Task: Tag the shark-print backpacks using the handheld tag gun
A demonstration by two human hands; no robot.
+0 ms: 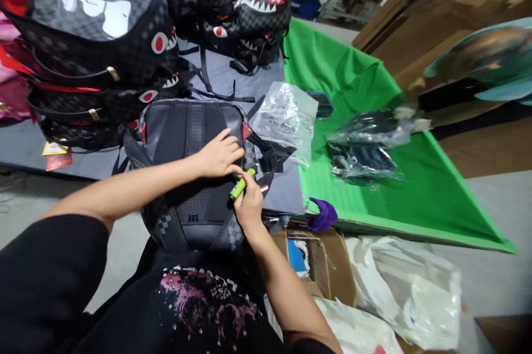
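Note:
A black backpack (210, 193) with checkered patches lies back-panel up on the grey-covered table, leaning towards my body. My left hand (221, 154) rests flat on the panel's right side, its fingers spread. Close below it, my right hand (249, 205) is closed round a small lime-green tool (242, 185) with a black end, shaped like a lighter. That tool lies over the bag's right edge, beside a shoulder strap and buckle (268, 150). The tips of both hands nearly meet there. Whether the tool touches the fabric I cannot tell.
Stacked shark-mouth bags (103, 55) stand at the left, with more bags (261, 5) behind. A clear plastic bag (286, 116) lies at the right. On the green cloth (415, 199) are wrapped packages (361, 160), near another person's blurred hand (415, 120). Below are a cardboard box (332, 260) and white sacks (411, 287).

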